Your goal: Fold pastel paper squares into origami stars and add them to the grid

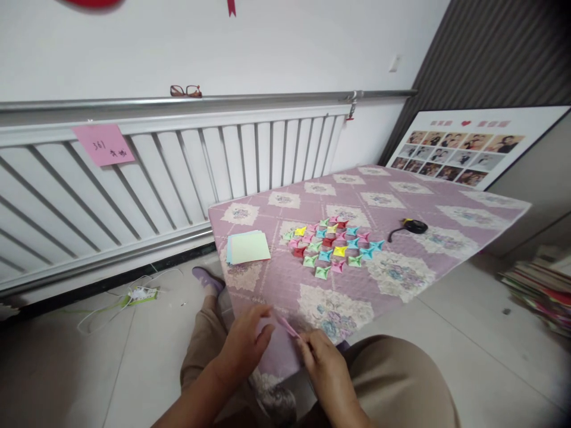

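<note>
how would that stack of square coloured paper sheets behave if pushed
The paper stack would probably slip apart, since its edges sit unevenly. It's likely light, being thin paper, and unlikely to roll, lying flat.

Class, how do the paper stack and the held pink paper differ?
The paper stack lies flat on the table; the pink paper is held in the right hand. The paper stack shows a broad, pale green top; the pink paper shows a narrow strip. Both are paper.
</note>
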`<state>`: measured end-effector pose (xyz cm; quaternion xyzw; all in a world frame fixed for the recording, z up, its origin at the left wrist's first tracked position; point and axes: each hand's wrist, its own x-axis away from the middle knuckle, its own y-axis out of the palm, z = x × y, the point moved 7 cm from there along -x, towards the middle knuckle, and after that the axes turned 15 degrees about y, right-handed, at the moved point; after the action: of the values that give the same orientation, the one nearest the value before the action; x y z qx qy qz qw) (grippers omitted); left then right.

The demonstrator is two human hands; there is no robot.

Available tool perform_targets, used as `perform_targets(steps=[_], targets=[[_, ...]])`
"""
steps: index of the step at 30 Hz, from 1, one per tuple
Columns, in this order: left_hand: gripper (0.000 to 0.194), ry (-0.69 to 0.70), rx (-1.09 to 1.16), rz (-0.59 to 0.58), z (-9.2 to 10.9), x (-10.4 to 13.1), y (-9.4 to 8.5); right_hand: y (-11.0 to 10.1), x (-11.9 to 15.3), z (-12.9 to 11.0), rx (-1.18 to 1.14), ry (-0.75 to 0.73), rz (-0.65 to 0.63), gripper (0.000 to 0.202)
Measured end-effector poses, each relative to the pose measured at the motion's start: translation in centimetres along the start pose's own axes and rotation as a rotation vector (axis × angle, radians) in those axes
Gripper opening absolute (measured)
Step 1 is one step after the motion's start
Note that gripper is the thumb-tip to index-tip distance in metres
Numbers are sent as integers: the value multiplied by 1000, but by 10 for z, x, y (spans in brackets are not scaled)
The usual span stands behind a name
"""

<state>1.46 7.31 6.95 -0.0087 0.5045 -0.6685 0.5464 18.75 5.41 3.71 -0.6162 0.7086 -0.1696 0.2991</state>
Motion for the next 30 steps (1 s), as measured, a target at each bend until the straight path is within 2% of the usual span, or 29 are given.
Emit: perform_targets(steps=[2,3,6,8,10,13,15,19,21,23,30], targets=[[40,-204,187,85,-13,0,-5,-6,-5,4,-196,186,-71,32],[42,-285,288,88,-18,1,-4,-6,-6,6,-288,270,-116,35],[38,-432,637,-39,-20,5,12,-1,-3,7,-480,435,-238,40],[39,-488,831,-138,-12,9,22,2,0,7,-531,484,-287,40],[38,-532,932,-175,-3,13,28,6,4,7,-550,497,-316,39],[33,-599,972,-184,6,17,34,7,7,3,-529,445,-316,39],[33,-648,972,-193,10,19,38,2,8,-2,-475,377,-263,38],[32,-711,987,-140,15,20,39,-13,12,-23,-302,121,-154,23],[30,-739,1032,-92,18,21,37,-18,17,-37,-250,-41,-163,16],[30,-767,1101,-60,20,23,37,-22,22,-47,-225,-154,-181,19],[38,-835,1333,-52,24,33,35,-22,28,-55,-167,-258,-267,31]])
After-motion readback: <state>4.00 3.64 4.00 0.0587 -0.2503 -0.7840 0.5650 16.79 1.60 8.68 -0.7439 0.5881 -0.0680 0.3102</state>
